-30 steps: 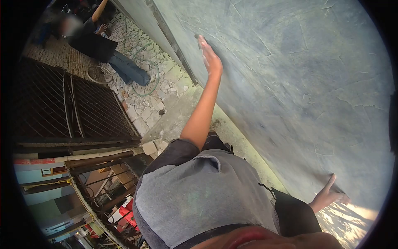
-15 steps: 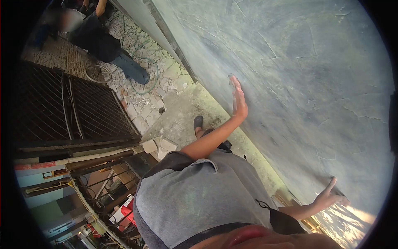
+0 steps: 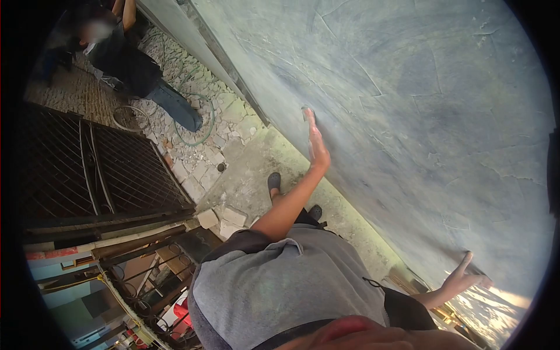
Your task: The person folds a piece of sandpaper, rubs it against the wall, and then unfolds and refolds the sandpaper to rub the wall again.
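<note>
Scratched grey wall (image 3: 420,157) spans between and touches both hands (image 3: 317,144) (image 3: 462,279) (unclenched, fingers extended).

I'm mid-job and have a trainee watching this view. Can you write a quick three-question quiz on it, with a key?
1. Multiple choice: what is the camera wearer's bare right hand up against?
A) a dark metal lattice gate
B) a flat grey-green plastered wall
C) a grey short-sleeved shirt

2. True or false: a thin green hose is in the wearer's bare left hand.

3. Count: how many of the wearer's dark grey closed shoes show on the grey concrete floor?

Key: 1. B. 2. False; the hose lies on pale broken rubble, while the left hand is at the wall. 3. Two.
</note>
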Tool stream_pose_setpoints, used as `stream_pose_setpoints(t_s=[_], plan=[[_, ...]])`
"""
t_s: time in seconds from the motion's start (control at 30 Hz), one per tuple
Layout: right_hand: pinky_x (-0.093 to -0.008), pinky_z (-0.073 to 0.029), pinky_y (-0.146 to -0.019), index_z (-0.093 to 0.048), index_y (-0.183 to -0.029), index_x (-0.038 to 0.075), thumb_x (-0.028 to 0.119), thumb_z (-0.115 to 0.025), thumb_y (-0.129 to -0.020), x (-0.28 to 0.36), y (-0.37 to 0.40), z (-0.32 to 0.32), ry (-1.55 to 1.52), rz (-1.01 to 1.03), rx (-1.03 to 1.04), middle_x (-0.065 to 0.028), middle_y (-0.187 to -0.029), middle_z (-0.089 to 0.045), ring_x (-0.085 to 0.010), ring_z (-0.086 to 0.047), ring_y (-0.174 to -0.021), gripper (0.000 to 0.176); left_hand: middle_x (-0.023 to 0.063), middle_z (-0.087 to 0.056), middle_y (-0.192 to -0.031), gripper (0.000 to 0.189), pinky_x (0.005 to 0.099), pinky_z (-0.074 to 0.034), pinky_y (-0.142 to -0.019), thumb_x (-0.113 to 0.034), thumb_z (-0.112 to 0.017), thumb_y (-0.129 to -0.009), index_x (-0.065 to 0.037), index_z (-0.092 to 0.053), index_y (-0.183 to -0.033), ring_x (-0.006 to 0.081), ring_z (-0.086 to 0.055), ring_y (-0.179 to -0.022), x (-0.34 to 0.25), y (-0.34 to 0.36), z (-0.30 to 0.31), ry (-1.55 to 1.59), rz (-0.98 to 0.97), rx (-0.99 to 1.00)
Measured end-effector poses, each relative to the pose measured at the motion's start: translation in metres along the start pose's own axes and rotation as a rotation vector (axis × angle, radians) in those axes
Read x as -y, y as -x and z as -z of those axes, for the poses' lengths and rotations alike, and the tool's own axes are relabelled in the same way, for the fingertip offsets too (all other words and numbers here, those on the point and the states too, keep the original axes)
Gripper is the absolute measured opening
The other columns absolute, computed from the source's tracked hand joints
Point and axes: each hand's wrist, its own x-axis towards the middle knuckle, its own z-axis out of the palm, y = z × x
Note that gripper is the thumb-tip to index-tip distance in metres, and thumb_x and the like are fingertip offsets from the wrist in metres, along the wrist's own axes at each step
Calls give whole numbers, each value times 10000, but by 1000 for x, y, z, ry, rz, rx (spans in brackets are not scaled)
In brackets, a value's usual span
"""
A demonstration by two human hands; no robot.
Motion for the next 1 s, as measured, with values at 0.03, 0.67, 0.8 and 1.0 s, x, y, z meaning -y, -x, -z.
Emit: stream_pose_setpoints(t_s=[0.03,0.67,0.8,1.0], plan=[[-395,-38,-1227,214,-1451,-122,566,-641,-897,1,-1,-3,2,8,0,-318,-1557,214,-330,58,-1509,1229,123,-110,-1649,690,384,-58,-1229,-517,-102,-1053,-74,-106,-1582,248,-70,-1527,-22,9,-3,38,57,23],[-447,-70,-1232,198,-1490,-54,627,-605,-882,-4,-1,-2,43,2,-20,-288,-1571,201,-365,31,-1501,1216,143,-29,-1651,814,353,-50,-1230,-609,-150,-1020,-16,-40,-1567,240,-69,-1524,30,-86,44,276,165,-28],[-422,31,-1225,145,-1469,-139,617,-635,-873,7,4,3,-30,57,-60,-317,-1559,211,-340,168,-1493,1239,143,-91,-1645,870,341,-69,-1229,-667,-135,-1000,-2,-104,-1559,243,-97,-1520,18,-172,93,409,260,-42],[-440,37,-1223,140,-1468,-143,610,-628,-881,6,4,-4,-27,62,-78,-319,-1559,210,-352,167,-1491,1226,139,-83,-1649,786,405,-37,-1227,-613,-191,-1026,-64,-102,-1580,250,-86,-1522,67,-37,36,429,158,99]])
